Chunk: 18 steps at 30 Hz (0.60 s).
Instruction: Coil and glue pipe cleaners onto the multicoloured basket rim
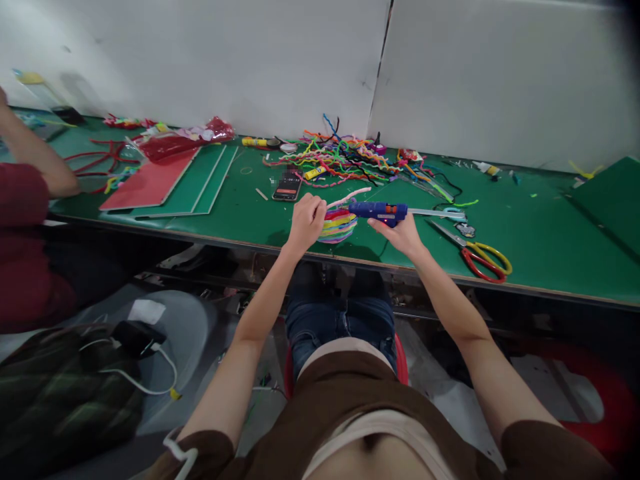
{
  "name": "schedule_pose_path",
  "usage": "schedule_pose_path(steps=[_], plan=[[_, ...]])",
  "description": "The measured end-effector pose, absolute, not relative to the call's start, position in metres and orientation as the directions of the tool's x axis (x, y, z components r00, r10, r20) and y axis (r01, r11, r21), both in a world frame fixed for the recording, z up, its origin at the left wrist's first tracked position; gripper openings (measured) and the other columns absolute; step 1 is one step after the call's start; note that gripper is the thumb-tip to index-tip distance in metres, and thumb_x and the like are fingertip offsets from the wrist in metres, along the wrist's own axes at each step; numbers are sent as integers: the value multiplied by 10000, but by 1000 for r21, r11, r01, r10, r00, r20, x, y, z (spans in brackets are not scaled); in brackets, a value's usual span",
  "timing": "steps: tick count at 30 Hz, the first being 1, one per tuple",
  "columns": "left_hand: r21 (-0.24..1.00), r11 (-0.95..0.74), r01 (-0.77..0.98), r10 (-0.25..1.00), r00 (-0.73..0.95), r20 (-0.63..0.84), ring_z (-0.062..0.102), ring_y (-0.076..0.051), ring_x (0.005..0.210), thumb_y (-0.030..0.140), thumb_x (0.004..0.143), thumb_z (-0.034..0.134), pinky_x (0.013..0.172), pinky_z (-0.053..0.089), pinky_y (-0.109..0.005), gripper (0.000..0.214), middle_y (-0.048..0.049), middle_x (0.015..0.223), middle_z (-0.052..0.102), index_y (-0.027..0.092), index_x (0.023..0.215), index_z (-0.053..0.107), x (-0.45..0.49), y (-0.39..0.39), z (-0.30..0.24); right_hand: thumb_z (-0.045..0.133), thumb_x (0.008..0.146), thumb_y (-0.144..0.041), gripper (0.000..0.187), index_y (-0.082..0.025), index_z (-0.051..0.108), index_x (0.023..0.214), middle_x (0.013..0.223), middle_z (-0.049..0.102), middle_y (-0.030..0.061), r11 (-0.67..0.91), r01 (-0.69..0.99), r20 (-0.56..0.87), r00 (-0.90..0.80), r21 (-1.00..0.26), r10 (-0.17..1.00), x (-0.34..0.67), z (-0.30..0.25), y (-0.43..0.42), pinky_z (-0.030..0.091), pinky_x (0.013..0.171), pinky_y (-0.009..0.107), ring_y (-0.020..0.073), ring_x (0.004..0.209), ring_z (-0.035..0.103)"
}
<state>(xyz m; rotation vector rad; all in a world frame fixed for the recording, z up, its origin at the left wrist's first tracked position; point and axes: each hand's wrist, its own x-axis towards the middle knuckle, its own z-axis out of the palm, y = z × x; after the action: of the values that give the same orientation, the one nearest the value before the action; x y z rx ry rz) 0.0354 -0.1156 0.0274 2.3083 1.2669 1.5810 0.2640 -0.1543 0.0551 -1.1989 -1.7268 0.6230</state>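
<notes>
Blue plastic glue gun [379, 211], gripped by the right hand [406, 235], points left near the green tabletop [225, 227]'s front edge, towards rainbow fuzzy stems [338, 228] pinched by the left hand [306, 223].

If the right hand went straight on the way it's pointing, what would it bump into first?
Probably the rainbow pipe-cleaner bundle by the left hand. The blue glue gun in the right hand would get there first; depth is unclear, so they may already touch.

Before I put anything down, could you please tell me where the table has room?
The green table looks open right of the scissors, and between the boards and phone, barring small scraps. Beyond the glue gun, tangled pipe cleaners crowd it.
</notes>
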Motion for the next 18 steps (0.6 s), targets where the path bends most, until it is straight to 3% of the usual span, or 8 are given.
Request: schedule_pose_path(steps=[9,14,18], plan=[[489,-651,580,669,134,731,419,-167,656,367,976,327,634,330,-329,392,-1,600,334,216,620,264,36,-117,29,695,664,-639,437,-212,625,727,638,612,44,385,462,379,-110,-799,919,263,53,-151,539,659,385,213,657,596],[503,-639,582,673,108,732,413,-161,654,389,976,329,630,321,-325,401,1,611,329,215,619,271,34,-115,26,699,673,-615,435,-196,644,776,686,641,38,362,452,395,-23,-815,918,277,48,-145,524,624,354,190,641,592],[508,-640,576,673,100,733,411,-162,657,395,977,328,632,315,-327,398,2,615,334,216,624,279,33,-113,23,692,670,-611,451,-179,637,786,661,610,19,305,562,378,16,-769,926,308,28,-128,491,601,331,168,612,555]])
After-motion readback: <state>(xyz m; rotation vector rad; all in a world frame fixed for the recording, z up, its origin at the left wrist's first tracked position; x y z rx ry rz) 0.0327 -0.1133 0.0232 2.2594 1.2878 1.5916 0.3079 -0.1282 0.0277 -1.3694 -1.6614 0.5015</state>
